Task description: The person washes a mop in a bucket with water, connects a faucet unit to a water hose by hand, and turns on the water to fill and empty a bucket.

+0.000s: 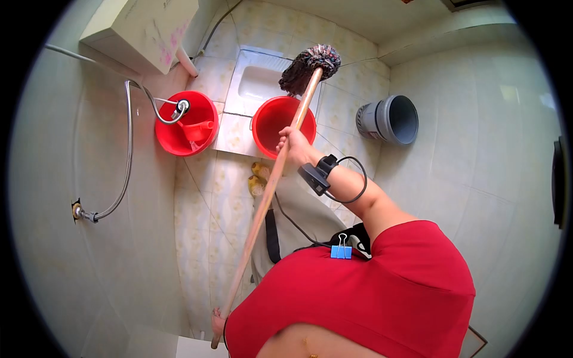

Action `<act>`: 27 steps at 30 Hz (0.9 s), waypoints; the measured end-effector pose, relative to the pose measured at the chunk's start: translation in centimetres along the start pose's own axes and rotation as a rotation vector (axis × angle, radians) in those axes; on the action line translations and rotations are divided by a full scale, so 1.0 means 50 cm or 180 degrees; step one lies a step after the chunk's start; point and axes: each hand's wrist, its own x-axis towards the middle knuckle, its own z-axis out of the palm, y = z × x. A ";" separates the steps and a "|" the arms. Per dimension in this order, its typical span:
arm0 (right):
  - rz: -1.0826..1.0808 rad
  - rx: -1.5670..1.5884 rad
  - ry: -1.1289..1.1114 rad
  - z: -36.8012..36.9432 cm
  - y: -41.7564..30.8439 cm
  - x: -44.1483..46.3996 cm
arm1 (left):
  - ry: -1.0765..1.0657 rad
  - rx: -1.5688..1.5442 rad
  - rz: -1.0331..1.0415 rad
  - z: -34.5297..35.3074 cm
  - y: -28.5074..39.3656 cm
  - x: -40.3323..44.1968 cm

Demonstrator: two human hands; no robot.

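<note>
A mop with a long wooden handle (262,206) slants across the view. Its dark, multicoloured cloth mop head (304,65) is raised at the far end, overlapping the squat toilet (258,83) and the back of a red bucket (280,116). My right hand (295,146) is closed around the upper part of the handle, in front of that bucket's near rim. Down at the lower left, my left hand (218,323) is wrapped round the handle close to its butt end, partly hidden by my red shirt. A black device is strapped on my right wrist.
Another red bucket (164,134) with a red dipper (200,131) in it stands at left, a metal hose (128,155) running over it from the wall. A grey bucket (403,119) is by the right wall. A white box (140,33) hangs upper left.
</note>
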 end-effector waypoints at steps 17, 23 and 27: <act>-0.0735 0.0187 0.0776 -0.081 -0.058 -0.062 | 0.0002 -0.0309 0.0591 0.083 0.064 0.171; -0.0838 -0.0005 0.1184 -0.070 -0.037 -0.024 | -0.0422 -0.0406 0.0701 0.138 0.034 0.192; -0.0807 -0.0050 0.1374 -0.052 -0.051 -0.016 | -0.0411 -0.0471 0.0655 0.071 0.070 0.176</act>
